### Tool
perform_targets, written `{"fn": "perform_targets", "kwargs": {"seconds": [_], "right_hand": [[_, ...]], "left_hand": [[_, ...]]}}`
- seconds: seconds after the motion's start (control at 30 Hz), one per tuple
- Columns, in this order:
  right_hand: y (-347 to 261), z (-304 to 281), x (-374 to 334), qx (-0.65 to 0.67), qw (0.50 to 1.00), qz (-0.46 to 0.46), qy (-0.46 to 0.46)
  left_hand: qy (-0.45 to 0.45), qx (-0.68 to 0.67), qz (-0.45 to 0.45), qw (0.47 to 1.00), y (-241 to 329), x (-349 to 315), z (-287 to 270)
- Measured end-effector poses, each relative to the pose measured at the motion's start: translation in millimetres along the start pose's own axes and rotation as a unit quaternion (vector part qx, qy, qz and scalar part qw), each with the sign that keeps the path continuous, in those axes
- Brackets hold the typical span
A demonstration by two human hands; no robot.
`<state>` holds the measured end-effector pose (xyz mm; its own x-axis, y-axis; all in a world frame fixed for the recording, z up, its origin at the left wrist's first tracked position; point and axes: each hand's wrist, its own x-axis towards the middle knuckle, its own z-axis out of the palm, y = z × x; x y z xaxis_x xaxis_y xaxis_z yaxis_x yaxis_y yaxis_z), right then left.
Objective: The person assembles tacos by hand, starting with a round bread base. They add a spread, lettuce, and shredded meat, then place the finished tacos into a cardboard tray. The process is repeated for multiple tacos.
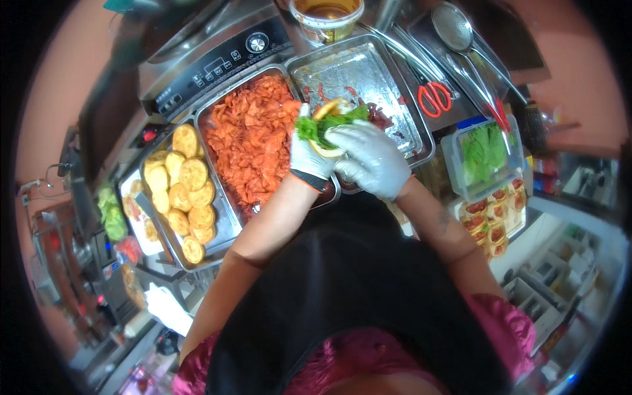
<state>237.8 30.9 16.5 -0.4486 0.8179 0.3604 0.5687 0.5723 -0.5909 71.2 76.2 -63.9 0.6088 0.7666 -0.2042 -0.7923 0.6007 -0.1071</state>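
Both my hands wear pale gloves and meet over the metal trays. My left hand [308, 157] is closed around a split bun [324, 151], with its thumb side up along the far-left edge. Green lettuce [342, 123] sticks out of the bun's opening. My right hand [376, 160] bends its fingers onto the lettuce at the bun's right side; its fingertips are partly hidden. Below the bun lies a tray of red-orange sliced meat [253, 135]. Dark red scraps [380, 117] lie in the mostly bare tray [411, 128] behind my right hand.
Round golden buns [194, 174] fill a left tray. Right stand a clear box of lettuce [484, 150] and a tray of filled buns [494, 220]. Red-handled scissors [434, 99], a strainer [452, 26] and a tub [327, 20] sit far back. Another person's gloved hand [168, 309] shows lower left.
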Motion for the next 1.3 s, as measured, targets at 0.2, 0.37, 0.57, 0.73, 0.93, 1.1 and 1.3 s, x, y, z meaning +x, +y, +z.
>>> {"fn": "perform_targets", "kwargs": {"seconds": [0.2,0.37,0.57,0.73,0.93,1.1,1.3], "right_hand": [[140,63,-59,-0.047,0.929,0.348,0.119],[167,96,-11,-0.020,0.966,0.227,0.125],[156,89,45,-0.077,0.984,0.139,-0.083],[143,100,46,-0.107,0.983,0.043,-0.146],[146,101,41,-0.073,0.980,0.033,-0.180],[170,115,34,0.138,0.979,0.061,0.136],[65,57,71,0.445,0.812,0.248,0.285]], "left_hand": [[0.141,-0.012,0.122,0.982,42,-31,24],[0.169,-0.027,0.145,0.975,41,-58,27],[0.187,-0.009,0.171,0.967,32,-80,35],[0.183,-0.010,0.187,0.965,28,-81,36],[0.164,-0.066,0.189,0.966,27,-76,34],[0.129,-0.088,0.185,0.970,34,-56,15],[0.115,-0.095,0.169,0.974,23,-20,6]]}}
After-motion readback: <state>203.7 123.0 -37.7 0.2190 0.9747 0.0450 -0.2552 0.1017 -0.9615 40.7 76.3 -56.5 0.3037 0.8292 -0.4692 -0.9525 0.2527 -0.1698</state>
